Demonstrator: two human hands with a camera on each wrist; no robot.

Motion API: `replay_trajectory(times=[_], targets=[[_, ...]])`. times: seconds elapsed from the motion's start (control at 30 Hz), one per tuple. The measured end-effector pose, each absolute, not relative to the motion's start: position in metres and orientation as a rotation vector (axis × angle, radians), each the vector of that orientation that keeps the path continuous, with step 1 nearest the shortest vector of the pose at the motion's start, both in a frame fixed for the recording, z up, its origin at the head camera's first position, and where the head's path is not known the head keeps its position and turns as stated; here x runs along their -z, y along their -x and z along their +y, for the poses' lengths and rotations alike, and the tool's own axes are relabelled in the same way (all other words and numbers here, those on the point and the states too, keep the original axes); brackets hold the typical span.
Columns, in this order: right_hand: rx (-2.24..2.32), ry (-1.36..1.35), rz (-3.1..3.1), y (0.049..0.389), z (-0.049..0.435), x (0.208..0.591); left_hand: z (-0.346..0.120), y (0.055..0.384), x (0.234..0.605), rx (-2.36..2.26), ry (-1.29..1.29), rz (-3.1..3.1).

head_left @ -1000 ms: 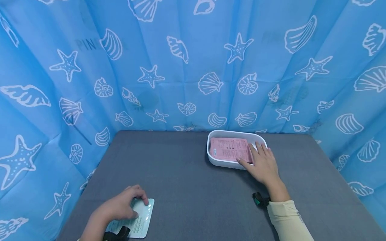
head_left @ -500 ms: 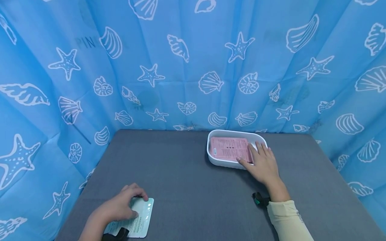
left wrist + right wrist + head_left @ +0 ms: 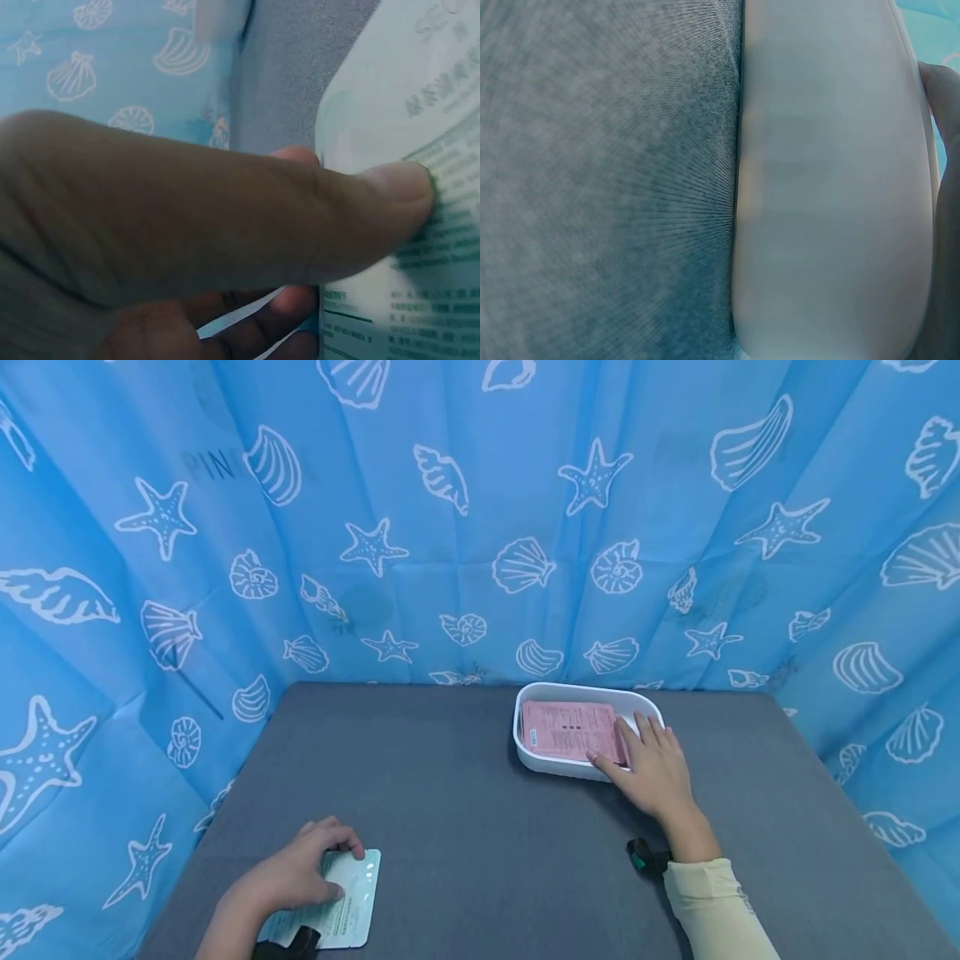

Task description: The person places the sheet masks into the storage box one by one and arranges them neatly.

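Observation:
At the front left of the table, a pale green printed flat sachet (image 3: 351, 902) lies under my left hand (image 3: 296, 870). The thumb (image 3: 390, 187) of that hand lies across its printed face, and the other fingers reach its far edge, partly behind it in the left wrist view. A white oval-cornered basin (image 3: 551, 766) stands at the back right, with pink printed sachets (image 3: 570, 731) lying in it. My right hand (image 3: 656, 777) rests over the basin's near right rim, fingers spread and fairly straight, the thumb by the pink sachets. Its fingertips are inside the basin.
The grey cloth-covered table (image 3: 450, 827) stretches between the hands. A blue curtain (image 3: 450, 527) with shell and starfish prints hangs behind and at both sides. Black wrist mounts (image 3: 648, 857) sit at both wrists.
Hardly anything differs: the left hand and the green sachet appear shifted very slightly, along with the view. The right hand stays on the basin.

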State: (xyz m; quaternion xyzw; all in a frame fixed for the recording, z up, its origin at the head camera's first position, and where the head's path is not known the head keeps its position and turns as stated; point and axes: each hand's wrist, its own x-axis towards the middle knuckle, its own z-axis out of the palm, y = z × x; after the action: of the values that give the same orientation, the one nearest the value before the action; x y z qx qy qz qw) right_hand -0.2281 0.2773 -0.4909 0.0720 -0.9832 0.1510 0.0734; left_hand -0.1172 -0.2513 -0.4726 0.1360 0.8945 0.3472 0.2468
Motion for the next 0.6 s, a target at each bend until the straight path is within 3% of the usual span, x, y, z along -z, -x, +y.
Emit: replay_trajectory(times=[0.6], targets=[[-0.442, -0.213, -2.945, 0.2301, 0.2775, 0.4922, -0.2481, 0.1189, 0.4709, -0.929, -0.341, 2.480]])
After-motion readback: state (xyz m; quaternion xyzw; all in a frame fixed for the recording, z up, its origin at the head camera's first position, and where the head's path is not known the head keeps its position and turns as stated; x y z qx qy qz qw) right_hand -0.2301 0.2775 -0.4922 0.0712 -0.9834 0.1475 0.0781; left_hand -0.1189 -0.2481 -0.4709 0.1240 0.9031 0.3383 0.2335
